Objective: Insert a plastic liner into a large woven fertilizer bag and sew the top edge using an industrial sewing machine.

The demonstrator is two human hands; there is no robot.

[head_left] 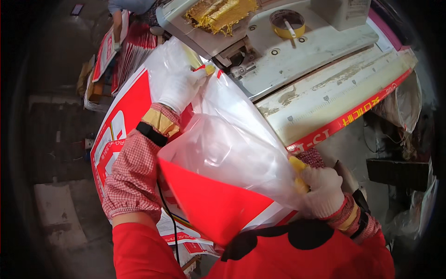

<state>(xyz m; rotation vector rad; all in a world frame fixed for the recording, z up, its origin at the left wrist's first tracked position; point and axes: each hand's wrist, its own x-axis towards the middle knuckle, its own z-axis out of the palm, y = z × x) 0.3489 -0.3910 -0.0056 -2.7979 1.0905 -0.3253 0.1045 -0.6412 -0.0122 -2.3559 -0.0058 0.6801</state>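
A large red and white printed sack lies across my lap, its mouth spread toward me. Clear plastic liner film shows inside the mouth. My left hand, in a white glove with yellow fingertips, is closed on the sack's far edge beside the machine. At the near right, my right hand, gloved the same way, pinches the rim with the film. Between the two hands, the edge runs taut along the machine's front. Film and sack hide some of my fingertips.
A pale sewing-type machine fills the upper right, with a yellow tape roll and a yellow woven cloth on top. A ruled board runs along its front. At the upper left, another person's hand is by stacked sacks.
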